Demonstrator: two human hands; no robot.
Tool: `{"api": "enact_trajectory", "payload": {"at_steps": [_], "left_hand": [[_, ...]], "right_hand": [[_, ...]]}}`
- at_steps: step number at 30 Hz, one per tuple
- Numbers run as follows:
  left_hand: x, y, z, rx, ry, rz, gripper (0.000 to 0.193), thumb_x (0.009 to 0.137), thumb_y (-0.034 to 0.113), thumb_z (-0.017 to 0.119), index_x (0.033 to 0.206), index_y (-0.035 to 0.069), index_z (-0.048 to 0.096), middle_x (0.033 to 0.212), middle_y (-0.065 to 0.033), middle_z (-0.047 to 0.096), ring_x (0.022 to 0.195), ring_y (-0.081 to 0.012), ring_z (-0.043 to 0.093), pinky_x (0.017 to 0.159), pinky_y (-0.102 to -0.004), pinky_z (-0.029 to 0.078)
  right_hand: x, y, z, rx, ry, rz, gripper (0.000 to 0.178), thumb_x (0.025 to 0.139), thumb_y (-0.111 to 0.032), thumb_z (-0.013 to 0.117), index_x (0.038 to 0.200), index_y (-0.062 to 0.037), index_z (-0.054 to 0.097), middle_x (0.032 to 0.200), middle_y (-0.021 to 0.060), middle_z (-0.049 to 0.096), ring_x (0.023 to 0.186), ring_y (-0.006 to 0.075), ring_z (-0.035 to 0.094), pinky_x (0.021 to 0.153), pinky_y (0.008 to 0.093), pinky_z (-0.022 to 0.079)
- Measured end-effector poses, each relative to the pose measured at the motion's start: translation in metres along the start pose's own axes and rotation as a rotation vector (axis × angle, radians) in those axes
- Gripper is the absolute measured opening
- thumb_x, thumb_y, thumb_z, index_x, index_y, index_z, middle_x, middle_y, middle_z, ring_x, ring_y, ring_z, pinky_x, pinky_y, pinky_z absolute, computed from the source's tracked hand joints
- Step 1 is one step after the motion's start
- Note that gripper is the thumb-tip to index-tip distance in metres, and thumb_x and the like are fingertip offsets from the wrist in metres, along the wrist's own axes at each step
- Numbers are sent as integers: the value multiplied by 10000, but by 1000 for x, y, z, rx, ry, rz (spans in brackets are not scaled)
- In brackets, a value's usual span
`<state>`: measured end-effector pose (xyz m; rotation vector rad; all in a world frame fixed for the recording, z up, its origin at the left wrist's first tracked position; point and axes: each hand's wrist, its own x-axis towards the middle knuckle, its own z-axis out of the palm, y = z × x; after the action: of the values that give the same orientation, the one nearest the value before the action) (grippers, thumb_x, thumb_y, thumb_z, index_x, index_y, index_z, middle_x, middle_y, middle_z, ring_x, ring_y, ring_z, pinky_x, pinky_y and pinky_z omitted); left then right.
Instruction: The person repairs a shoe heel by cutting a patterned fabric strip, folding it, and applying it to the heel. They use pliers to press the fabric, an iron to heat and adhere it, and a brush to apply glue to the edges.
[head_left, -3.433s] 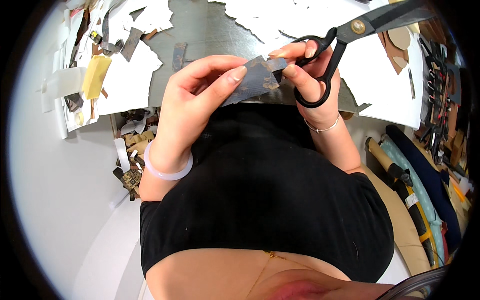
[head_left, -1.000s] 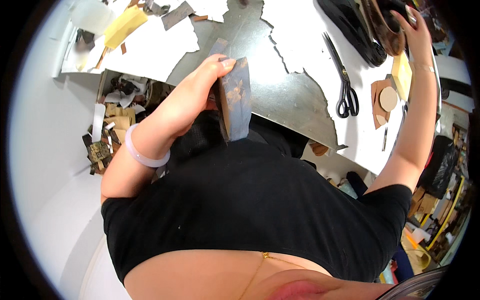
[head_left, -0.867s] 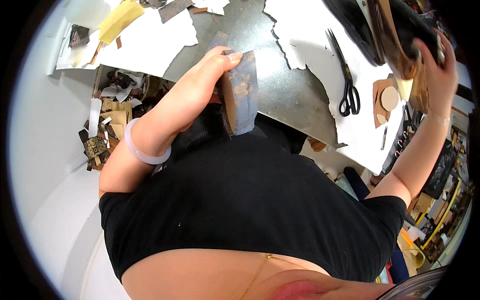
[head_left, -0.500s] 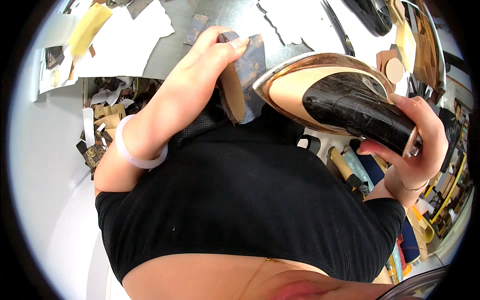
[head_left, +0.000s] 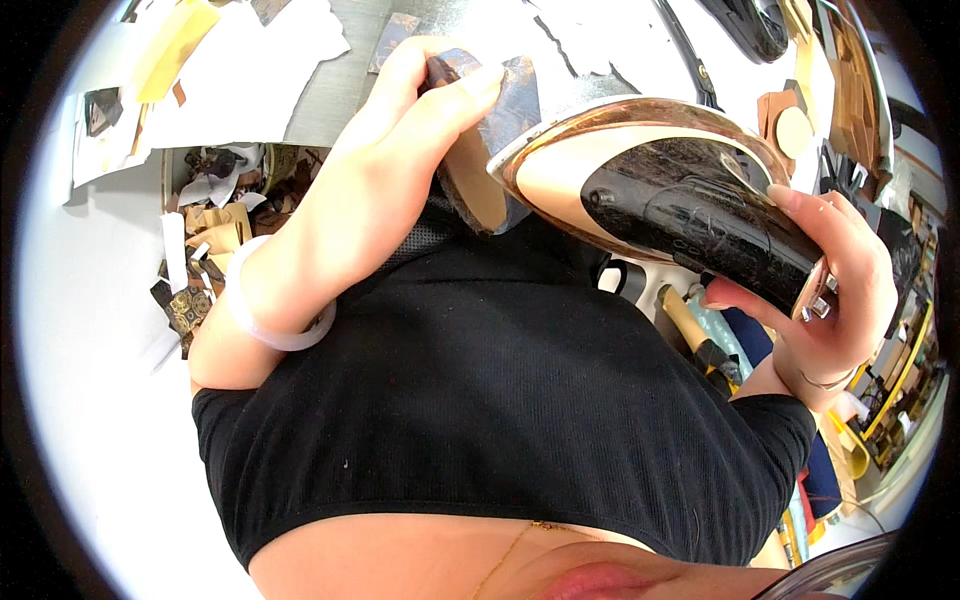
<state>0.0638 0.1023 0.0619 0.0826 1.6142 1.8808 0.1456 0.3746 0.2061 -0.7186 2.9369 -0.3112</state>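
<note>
on the left, a patterned scrap [head_left: 395, 38] lies on the counter [head_left: 335, 100] beyond your left hand [head_left: 425, 122], which is clamped on the blue-grey piece [head_left: 490, 150], held up just over the counter's near edge. its patterned covering is on; its tan face is bare. the iron [head_left: 690, 200] points at it, contact unclear, so no ironing shows as done. scissors [head_left: 692, 50] lie unheld beyond; your right hand [head_left: 840, 250] grips the iron's handle.

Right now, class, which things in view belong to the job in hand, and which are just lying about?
In the job:
blue-grey floral piece, held in the left hand
iron, held in the right hand

Apparently just lying about:
black scissors, untouched at the moment
yellow piece
round tan disc
loose scraps
</note>
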Motion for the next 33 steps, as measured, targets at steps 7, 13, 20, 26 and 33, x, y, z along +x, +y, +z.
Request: {"api": "enact_trajectory", "payload": {"at_steps": [7,13,20,26,33], "left_hand": [[-4,-1,3,68,20,20,349,1052,335,506,1252,49,506,1062,-5,539,975,-76,470,896,-224,389],[3,-26,6,-62,140,88,337,1098,347,384,1232,58,491,1089,-16,518,1015,-93,451,954,-237,362],[5,-22,7,-82,121,134,349,1112,350,324,1223,65,494,1103,-19,509,1023,-96,442,965,-240,356],[2,-16,8,2,139,177,363,1110,364,332,1250,70,493,1103,-3,505,1009,-88,438,955,-229,349],[3,-18,11,-61,114,194,367,1109,371,340,1259,72,490,1076,14,489,965,-71,412,937,-220,338]], "right_hand": [[-6,-15,5,-217,15,162,843,436,-262,938,1169,24,635,1055,130,725,960,272,701,970,393,495],[-7,-17,7,-137,15,229,863,452,-252,948,1196,33,616,1084,141,720,981,262,706,1009,392,488],[-7,-8,9,-30,76,100,854,475,-235,941,1211,35,602,1088,149,717,978,255,710,928,344,537],[-7,-16,4,-134,11,182,845,483,-255,936,1209,25,606,1056,144,716,952,251,712,843,313,565],[-11,-25,12,-105,108,244,847,468,-297,940,1191,6,619,960,118,715,858,228,712,758,288,568]]}}
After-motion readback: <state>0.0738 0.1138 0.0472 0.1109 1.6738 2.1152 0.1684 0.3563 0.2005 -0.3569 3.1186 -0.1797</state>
